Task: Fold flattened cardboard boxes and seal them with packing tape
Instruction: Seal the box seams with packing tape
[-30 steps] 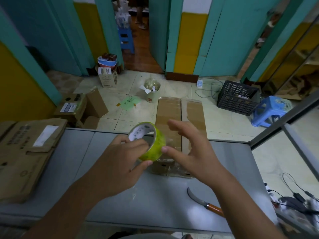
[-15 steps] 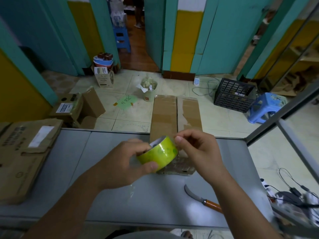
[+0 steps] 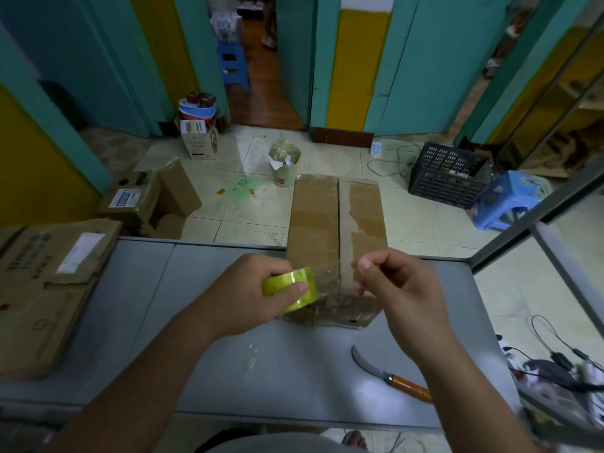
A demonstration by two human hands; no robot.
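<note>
Left hand: the left hand (image 3: 248,292) grips a roll of glossy yellow-green packing tape (image 3: 291,287), fingers over the top and thumb across the near face.
Right hand: the right hand (image 3: 402,289) is curled, thumb and forefinger pinching the end of a clear strip of tape (image 3: 330,276) drawn from the roll.
Tape: the strip spans the gap between the hands, just in front of the box's near top edge; whether it touches the box cannot be told.
Box: a tall brown corrugated cardboard box (image 3: 313,223) stands on the table's far middle, right behind the hands. Two top flaps meet at a straight centre seam; the right flap's paper skin is torn and ragged. Wrinkled clear film covers its near face.
Table: a smooth grey flat-topped table (image 3: 157,305) with straight edges.
Left side: a stack of flattened brown cardboard boxes (image 3: 49,282) lies at the left edge, well apart from the hands.
Near right: a knife with a curved grey blade and an orange wooden handle (image 3: 389,377) lies flat beside the right forearm.
Open room: bare grey surface shows between the stack and the left forearm, and near of the box.
Floor beyond: a black perforated plastic crate (image 3: 447,174) and a blue plastic stool (image 3: 513,197) sit far right.
</note>
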